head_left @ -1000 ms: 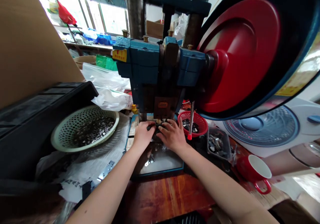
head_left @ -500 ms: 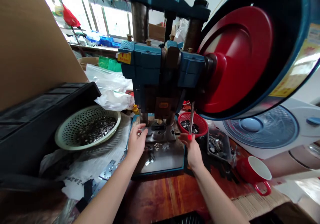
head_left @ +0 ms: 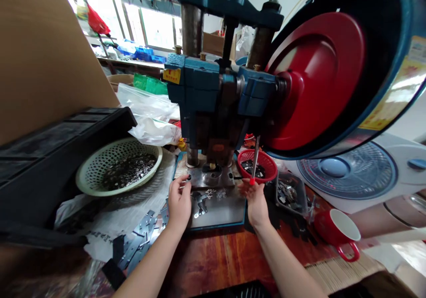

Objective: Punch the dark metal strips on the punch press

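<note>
My left hand (head_left: pixel 180 202) is at the left front of the metal die block (head_left: pixel 218 178), fingers bent and thumb apart, with nothing visible between them. My right hand (head_left: pixel 257 202) is at the right of the die, fingers loosely spread and slightly blurred. Its fingertips are beside the red tip of a metal rod (head_left: pixel 256 158); whether they touch it I cannot tell. Over the die stands a blue press (head_left: pixel 199 82), its punch low over the block. Small dark metal pieces (head_left: pixel 200 204) and tiny bright bits (head_left: pixel 219 194) lie on the plate in front.
A pale green colander (head_left: pixel 83 180) with small parts sits left. Flat metal strips (head_left: pixel 138 240) lie below it. To the right are a red basket (head_left: pixel 271 169), a clear tub of parts (head_left: pixel 291 193), a red mug (head_left: pixel 331 227) and a fan (head_left: pixel 346 173). The red flywheel (head_left: pixel 319 80) overhangs the right.
The press ram has come down nearer the die. My left hand has drawn back from the block toward me. My right hand has stayed by the rod. The view has shifted slightly.
</note>
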{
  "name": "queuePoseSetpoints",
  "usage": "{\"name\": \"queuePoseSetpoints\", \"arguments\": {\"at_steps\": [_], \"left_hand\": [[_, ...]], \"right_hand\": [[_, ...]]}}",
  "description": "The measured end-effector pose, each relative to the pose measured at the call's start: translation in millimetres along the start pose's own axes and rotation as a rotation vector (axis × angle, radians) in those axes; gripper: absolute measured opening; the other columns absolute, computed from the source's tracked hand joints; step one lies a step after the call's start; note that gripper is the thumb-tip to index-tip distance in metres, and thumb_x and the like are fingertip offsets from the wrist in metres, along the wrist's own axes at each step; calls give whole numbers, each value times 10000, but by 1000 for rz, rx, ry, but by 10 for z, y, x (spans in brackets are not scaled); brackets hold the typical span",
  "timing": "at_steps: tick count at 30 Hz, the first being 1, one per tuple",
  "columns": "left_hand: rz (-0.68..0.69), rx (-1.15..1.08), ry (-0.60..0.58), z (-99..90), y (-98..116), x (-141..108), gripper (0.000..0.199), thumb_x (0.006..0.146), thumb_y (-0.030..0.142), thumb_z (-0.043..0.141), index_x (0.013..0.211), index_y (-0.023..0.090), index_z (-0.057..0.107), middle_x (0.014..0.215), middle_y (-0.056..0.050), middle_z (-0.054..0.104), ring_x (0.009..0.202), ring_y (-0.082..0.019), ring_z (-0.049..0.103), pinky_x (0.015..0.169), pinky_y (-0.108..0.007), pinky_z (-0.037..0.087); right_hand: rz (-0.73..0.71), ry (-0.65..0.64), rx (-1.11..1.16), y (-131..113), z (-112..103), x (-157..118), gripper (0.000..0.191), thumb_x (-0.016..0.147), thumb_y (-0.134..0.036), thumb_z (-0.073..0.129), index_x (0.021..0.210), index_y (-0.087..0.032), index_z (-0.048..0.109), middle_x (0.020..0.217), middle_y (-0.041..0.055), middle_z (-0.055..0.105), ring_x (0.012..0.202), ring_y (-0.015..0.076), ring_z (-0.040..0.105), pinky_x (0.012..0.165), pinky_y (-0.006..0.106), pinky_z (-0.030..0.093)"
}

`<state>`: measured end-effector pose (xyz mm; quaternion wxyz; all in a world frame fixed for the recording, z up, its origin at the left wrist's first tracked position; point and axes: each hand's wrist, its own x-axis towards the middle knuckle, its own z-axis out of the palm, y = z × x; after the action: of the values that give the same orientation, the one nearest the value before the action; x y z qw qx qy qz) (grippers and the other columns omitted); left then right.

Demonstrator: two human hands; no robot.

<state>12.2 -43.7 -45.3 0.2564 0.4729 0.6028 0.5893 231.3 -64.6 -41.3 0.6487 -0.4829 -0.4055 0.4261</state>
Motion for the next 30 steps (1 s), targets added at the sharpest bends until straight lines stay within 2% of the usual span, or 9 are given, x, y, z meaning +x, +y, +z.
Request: {"name": "queuePoseSetpoints", "arguments": {"at_steps": [3, 8, 12, 16, 19, 24, 26, 28, 30], "left_hand": [[-52, -45, 15, -12, -1, 10, 268, 809, 343, 500, 1038, 224, 570, 1037, -42, 595, 958, -185, 560, 899, -316, 421], [-147, -144, 76, -30, 27, 19, 271, 779, 316, 505, 1021, 209, 563, 1057, -42, 607, 995, -177, 559, 930, -313, 414], [-191, -209, 73, -74, -30, 49, 285, 775, 323, 486, 1032, 214, 540, 1076, -46, 606, 1009, -173, 568, 903, -309, 439], [-159, -175, -35, -146, -80, 70, 335, 791, 332, 445, 1091, 201, 517, 1065, -60, 611, 943, -169, 599, 852, -324, 470], [-117, -127, -153, -192, -19, 28, 261, 750, 322, 525, 965, 202, 611, 975, -47, 636, 920, -190, 594, 872, -352, 457], [248, 314, -453, -168, 114, -114, 183, 769, 284, 539, 874, 226, 677, 928, -55, 613, 934, -231, 559, 900, -409, 424], [345, 477, -460, -136, 119, -155, 212, 798, 284, 507, 915, 215, 670, 947, -74, 602, 942, -244, 551, 898, -422, 424], [392, 576, -419, -118, 100, -183, 221, 802, 285, 506, 937, 202, 661, 967, -90, 588, 949, -257, 544, 899, -429, 425], [424, 647, -373, -120, 73, -204, 221, 799, 287, 513, 942, 194, 653, 986, -100, 572, 957, -267, 533, 900, -435, 426]], "right_hand": [[-42, -19, -214, 15, 130, 85, 458, 849, -574, 413, 957, -179, 618, 763, 43, 654, 686, 175, 607, 659, 304, 483], [-247, -160, -641, -70, 525, 462, 348, 758, -454, 599, 981, -190, 646, 870, 63, 663, 816, 204, 598, 764, 322, 453], [-137, -164, -576, -68, 692, 658, 243, 653, -365, 696, 816, -192, 649, 767, 27, 652, 757, 196, 596, 720, 312, 442], [-74, -86, -450, -33, 587, 716, 190, 666, -357, 657, 713, -187, 588, 627, -15, 595, 604, 158, 569, 601, 283, 446], [-47, 6, -367, -60, 363, 707, 227, 751, -414, 551, 780, -189, 556, 571, -32, 552, 491, 137, 529, 515, 274, 443], [-128, 114, -316, -124, 115, 421, 290, 827, -398, 462, 1005, -186, 548, 789, 34, 652, 676, 167, 619, 635, 308, 489], [-238, 12, -469, -118, 180, 215, 252, 834, -359, 493, 997, -196, 596, 850, 46, 667, 765, 181, 624, 700, 315, 482], [-374, -284, -753, -99, 317, 20, 185, 851, -311, 511, 908, -224, 664, 845, 37, 675, 837, 188, 609, 783, 318, 455], [-473, -445, -1011, -76, 460, -115, 161, 857, -276, 534, 880, -255, 692, 860, 29, 674, 869, 193, 581, 806, 314, 430]]}}
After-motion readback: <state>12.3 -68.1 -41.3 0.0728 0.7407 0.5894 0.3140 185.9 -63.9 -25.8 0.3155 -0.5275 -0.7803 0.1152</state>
